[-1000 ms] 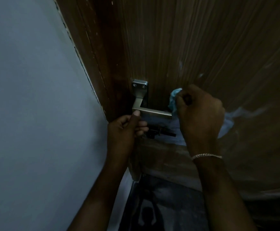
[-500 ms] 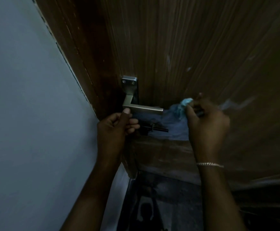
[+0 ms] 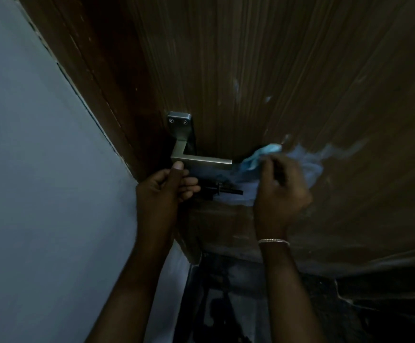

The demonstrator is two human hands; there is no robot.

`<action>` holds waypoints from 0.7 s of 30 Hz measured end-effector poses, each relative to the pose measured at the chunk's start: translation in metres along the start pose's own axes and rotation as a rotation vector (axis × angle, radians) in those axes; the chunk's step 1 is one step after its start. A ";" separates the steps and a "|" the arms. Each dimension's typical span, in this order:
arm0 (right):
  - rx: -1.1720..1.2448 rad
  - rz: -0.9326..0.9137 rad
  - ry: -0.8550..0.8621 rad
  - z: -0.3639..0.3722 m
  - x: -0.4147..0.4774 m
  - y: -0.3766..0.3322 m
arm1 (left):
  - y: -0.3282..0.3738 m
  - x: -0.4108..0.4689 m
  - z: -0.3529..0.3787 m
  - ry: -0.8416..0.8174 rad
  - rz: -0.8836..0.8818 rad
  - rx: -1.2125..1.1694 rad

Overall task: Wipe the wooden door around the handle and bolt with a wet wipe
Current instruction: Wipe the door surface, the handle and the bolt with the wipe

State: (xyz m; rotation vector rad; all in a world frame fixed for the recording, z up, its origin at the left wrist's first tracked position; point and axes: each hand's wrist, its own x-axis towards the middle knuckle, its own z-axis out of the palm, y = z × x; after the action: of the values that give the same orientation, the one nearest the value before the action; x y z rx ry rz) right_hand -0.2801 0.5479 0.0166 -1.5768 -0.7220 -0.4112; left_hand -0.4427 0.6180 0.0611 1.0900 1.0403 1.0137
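Your left hand (image 3: 167, 189) grips the door (image 3: 275, 70) by its edge, thumb against the handle (image 3: 201, 160), likely steadying it. Your right hand (image 3: 279, 191) pinches the wet wipe (image 3: 258, 157) at the handle's three o'clock, above the bolt (image 3: 222, 190).

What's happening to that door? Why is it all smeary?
A person is cleaning the wooden door. Their right hand pinches a blue wet wipe against the wood, just past the tip of the metal handle. Their left hand sits under the handle, fingers curled, with the thumb tip touching the lever. The black bolt lies below the handle, between the two hands. The pale smears around the bolt and wipe look like damp streaks.
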 end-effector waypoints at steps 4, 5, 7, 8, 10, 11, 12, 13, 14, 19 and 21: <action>-0.009 -0.058 -0.070 0.012 0.006 -0.014 | -0.002 -0.001 0.003 0.002 0.004 0.019; -0.031 -0.056 -0.160 0.012 -0.001 -0.014 | -0.002 -0.002 0.004 0.001 0.001 0.018; -0.059 -0.023 -0.254 0.001 -0.009 -0.008 | -0.002 -0.004 0.007 -0.004 -0.001 0.012; -0.068 -0.005 -0.225 -0.008 -0.007 -0.002 | -0.002 -0.005 0.008 -0.007 -0.001 0.010; -0.100 -0.022 -0.057 -0.022 0.008 0.004 | -0.003 -0.005 0.008 -0.012 0.003 0.011; -0.092 -0.045 0.023 -0.023 0.016 0.004 | -0.003 -0.005 0.008 -0.012 0.006 0.014; -0.076 -0.065 0.059 -0.020 0.021 0.002 | -0.004 -0.005 0.008 -0.012 0.005 0.016; -0.075 -0.086 0.049 -0.015 0.021 -0.001 | -0.004 -0.006 0.010 -0.013 0.002 0.017; -0.084 -0.095 -0.003 -0.010 0.015 -0.004 | -0.005 -0.008 0.012 -0.016 -0.003 0.013; -0.083 0.056 -0.074 -0.035 0.004 0.017 | 0.002 -0.014 0.026 -0.035 -0.022 -0.021; -0.056 0.047 0.077 -0.045 0.025 0.015 | 0.005 -0.015 0.031 -0.037 -0.029 -0.011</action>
State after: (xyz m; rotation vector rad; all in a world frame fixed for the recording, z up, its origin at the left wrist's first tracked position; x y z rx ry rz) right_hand -0.2447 0.5093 0.0278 -1.6185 -0.6177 -0.4582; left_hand -0.4165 0.5988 0.0724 1.0774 1.0172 0.9719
